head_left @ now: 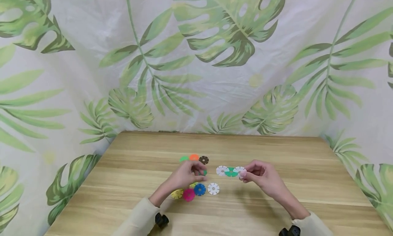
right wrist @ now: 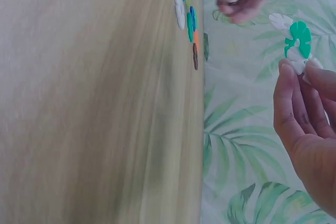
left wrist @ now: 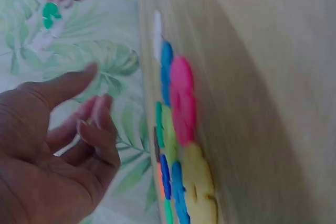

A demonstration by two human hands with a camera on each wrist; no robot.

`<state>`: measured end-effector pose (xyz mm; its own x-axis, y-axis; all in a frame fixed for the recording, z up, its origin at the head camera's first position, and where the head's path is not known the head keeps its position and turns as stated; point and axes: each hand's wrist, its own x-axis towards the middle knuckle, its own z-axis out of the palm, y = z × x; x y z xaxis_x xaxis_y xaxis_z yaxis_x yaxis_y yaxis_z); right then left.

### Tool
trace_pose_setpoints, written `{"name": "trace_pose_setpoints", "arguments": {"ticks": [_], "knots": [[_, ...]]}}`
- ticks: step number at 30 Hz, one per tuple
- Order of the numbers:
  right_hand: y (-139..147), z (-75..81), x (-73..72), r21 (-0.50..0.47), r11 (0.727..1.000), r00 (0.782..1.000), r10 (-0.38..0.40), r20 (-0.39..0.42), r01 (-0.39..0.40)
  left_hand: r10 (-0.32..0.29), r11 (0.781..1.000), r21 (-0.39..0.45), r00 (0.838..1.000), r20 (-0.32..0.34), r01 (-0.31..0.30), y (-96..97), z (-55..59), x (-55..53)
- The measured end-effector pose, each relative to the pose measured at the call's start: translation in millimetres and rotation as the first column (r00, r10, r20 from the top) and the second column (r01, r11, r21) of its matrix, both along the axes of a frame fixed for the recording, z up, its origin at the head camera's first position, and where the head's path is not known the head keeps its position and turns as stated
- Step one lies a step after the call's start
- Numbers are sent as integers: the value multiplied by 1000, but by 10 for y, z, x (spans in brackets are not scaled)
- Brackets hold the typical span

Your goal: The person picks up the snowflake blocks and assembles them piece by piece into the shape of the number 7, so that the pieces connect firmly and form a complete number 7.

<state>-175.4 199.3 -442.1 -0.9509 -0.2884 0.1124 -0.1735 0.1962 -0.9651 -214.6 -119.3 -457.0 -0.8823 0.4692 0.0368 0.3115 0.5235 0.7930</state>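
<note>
My right hand (head_left: 262, 177) pinches a white notched plastic disc (head_left: 237, 170) between thumb and fingers, above the table. That disc is joined to a green disc (head_left: 231, 172), and a second white disc (head_left: 221, 170) sits on the green one's other side, making a row of three. My left hand (head_left: 186, 174) hovers over the loose discs. In the left wrist view its thumb and loosely bent fingers (left wrist: 102, 145) stand apart with nothing between them. Below it lie a pink disc (head_left: 189, 194), a blue disc (head_left: 200, 189) and a yellow disc (head_left: 177, 194).
A loose white disc (head_left: 213, 189) lies to the right of the blue one. Behind the left hand are a brown disc (head_left: 204, 160), an orange disc (head_left: 193, 157) and a green disc (head_left: 184, 158). The wooden table (head_left: 276, 150) ends at a leaf-patterned cloth (head_left: 215, 89).
</note>
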Motion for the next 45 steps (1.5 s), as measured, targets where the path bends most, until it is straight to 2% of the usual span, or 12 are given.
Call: {"name": "trace_pose_setpoints", "arguments": {"ticks": [6, 11, 15, 24, 30, 35, 38, 42, 45], "knots": [[38, 24, -10, -1, 1000, 1000, -9, -6, 9, 6, 987, -160, 994, -111, -24, 8, -104, -176], [65, 18, 19, -14, 1000, 999, -18, 30, 18, 6, 973, -226, 988, -154, -41, 16, -148, -276], [76, 4, 28, -21, 1000, 999, -16, 27, 17, -10, 966, -256, 984, -176, -36, 14, -165, -346], [47, -51, 18, -23, 1000, 1000, 0, 7, 0, 12, 956, -290, 994, -111, -44, 1, -185, -381], [29, -73, -5, -36, 999, 1000, 13, 15, -12, 60, 952, -295, 996, -68, -78, 23, -170, -422], [21, -78, -15, -32, 999, 1000, 11, 16, -11, 71, 958, -272, 995, -75, -89, 30, -163, -415], [17, -79, -16, -33, 999, 1000, 14, 15, -14, 60, 971, -227, 994, -88, -79, 35, -167, -374], [12, -73, -10, -38, 999, 1000, 18, 17, -17, 75, 989, -117, 993, -92, -85, 45, -131, -284], [13, -64, -4, -35, 999, 1000, 14, 22, -13, 112, 994, -2, 992, -52, -112, 55, -67, -194]]}}
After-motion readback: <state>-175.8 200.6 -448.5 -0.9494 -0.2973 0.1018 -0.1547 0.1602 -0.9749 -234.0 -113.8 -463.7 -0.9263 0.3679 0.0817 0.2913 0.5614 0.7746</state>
